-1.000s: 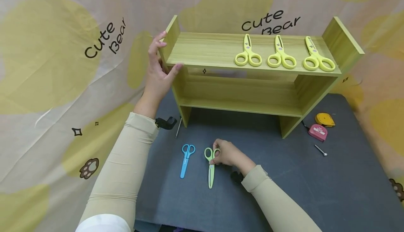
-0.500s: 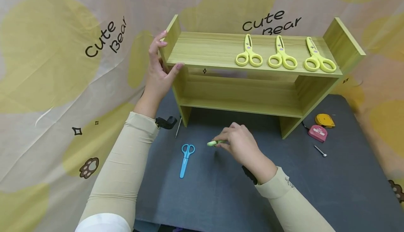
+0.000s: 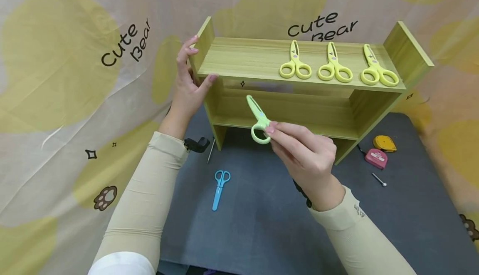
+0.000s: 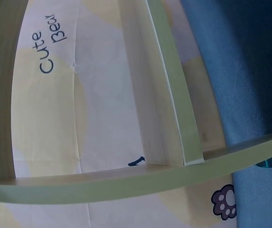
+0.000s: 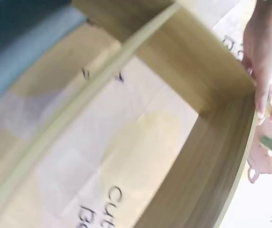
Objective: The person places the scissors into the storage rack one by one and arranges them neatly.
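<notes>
A two-tier wooden shelf (image 3: 247, 60) stands at the back of the table. My left hand (image 3: 188, 81) grips its left side panel, thumb at the front edge of the upper board and fingers along the outer side. My right hand (image 3: 304, 152) pinches pale green scissors (image 3: 260, 121) by one handle loop, in front of the lower tier, blades pointing up and left. The scissors' tip (image 3: 250, 100) overlaps the lower tier in the head view. On the upper board lie three yellow scissors (image 3: 331, 65) in a row, blades toward the back. Blue scissors (image 3: 218, 192) lie on the table.
To the right of the shelf lie a yellow tape measure (image 3: 384, 143), a pink tape measure (image 3: 376, 158) and a small metal bolt (image 3: 379, 179). A thin metal rod (image 3: 211, 150) lies by the shelf's left foot. Patterned cloth (image 3: 75, 79) hangs behind the dark table (image 3: 239, 241).
My right hand has picked the green scissors up from the table, turned them so the blades point upward, and raised them toward the shelf. The left hand keeps its grip.
</notes>
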{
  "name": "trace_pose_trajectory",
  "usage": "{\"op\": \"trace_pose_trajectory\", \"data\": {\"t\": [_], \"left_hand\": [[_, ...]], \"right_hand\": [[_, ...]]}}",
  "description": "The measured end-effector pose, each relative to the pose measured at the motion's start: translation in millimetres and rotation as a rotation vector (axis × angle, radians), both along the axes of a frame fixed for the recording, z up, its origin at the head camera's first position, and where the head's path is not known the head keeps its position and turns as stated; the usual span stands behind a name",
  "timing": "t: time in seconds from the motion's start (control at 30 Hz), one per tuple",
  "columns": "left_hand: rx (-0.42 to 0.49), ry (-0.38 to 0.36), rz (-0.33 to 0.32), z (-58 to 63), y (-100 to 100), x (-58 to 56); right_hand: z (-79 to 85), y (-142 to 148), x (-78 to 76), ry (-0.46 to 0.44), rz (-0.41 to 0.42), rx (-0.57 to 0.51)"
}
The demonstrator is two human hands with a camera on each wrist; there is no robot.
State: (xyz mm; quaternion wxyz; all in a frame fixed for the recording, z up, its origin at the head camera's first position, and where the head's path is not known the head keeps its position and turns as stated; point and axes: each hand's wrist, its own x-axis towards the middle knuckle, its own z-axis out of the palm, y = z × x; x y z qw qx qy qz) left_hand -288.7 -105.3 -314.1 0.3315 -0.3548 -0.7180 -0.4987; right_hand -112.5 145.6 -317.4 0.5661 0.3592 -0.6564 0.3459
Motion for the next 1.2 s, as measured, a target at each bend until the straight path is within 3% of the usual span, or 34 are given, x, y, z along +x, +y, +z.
{"op": "trace_pose_trajectory", "data": {"t": [0.13, 0.43, 0.77, 1.0, 1.2], "left_hand": [[0.002, -0.001, 0.003, -0.1, -0.6, 0.0], [-0.011, -0.011, -0.005, 2.7, 0.6, 1.3], [0.004, -0.022, -0.064, 0.7, 8.1, -0.7], [0.000, -0.030, -0.045, -0.4, 4.2, 1.6], [-0.015, -0.023, -0.039, 1.9, -0.3, 3.3]], "right_hand": [[12.0, -5.6, -14.6, 0.050, -0.066, -0.033], [20.2, -5.1, -52.7, -0.027, -0.285, 0.103], [32.0, -2.2, -65.0, -0.354, -0.479, 0.311], [38.1, -6.2, -70.5, -0.590, -0.512, 0.399], [38.4, -8.0, -74.8, -0.646, -0.497, 0.413]]}}
